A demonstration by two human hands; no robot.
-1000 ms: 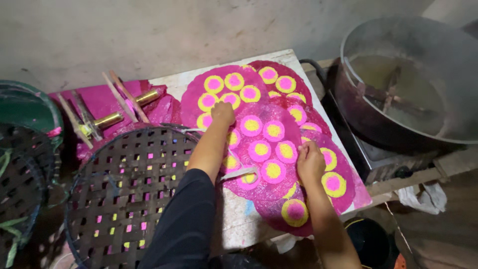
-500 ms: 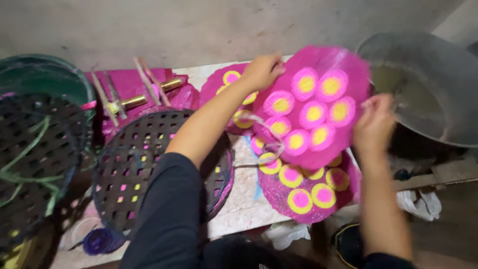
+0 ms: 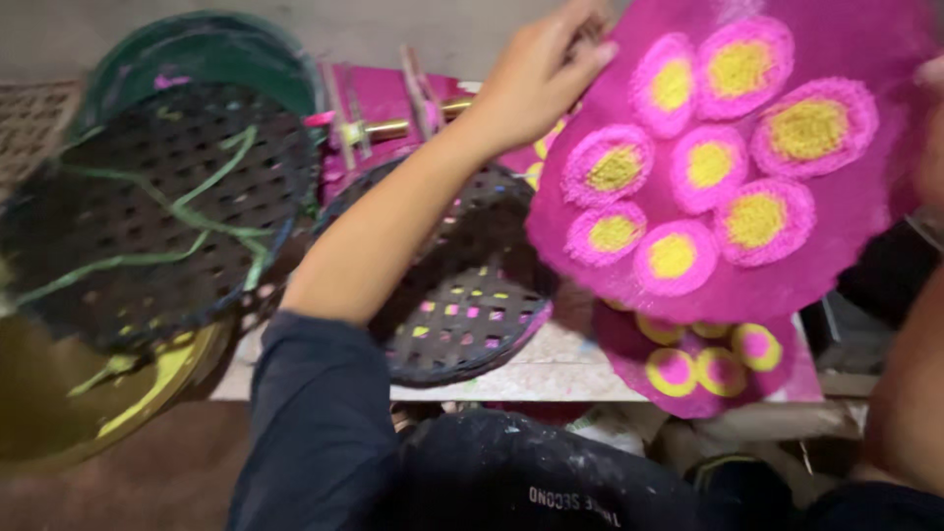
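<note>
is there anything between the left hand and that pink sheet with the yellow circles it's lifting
Nothing visible. The left hand already grips the top left edge of the pink sheet, fingers directly on it. The right hand is almost out of view at the right edge, so its contact cannot be told.

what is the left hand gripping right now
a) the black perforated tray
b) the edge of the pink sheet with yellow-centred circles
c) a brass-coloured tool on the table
b: the left hand pinches the upper left edge of the lifted pink sheet, which is raised off the table, above the black perforated tray.
</note>
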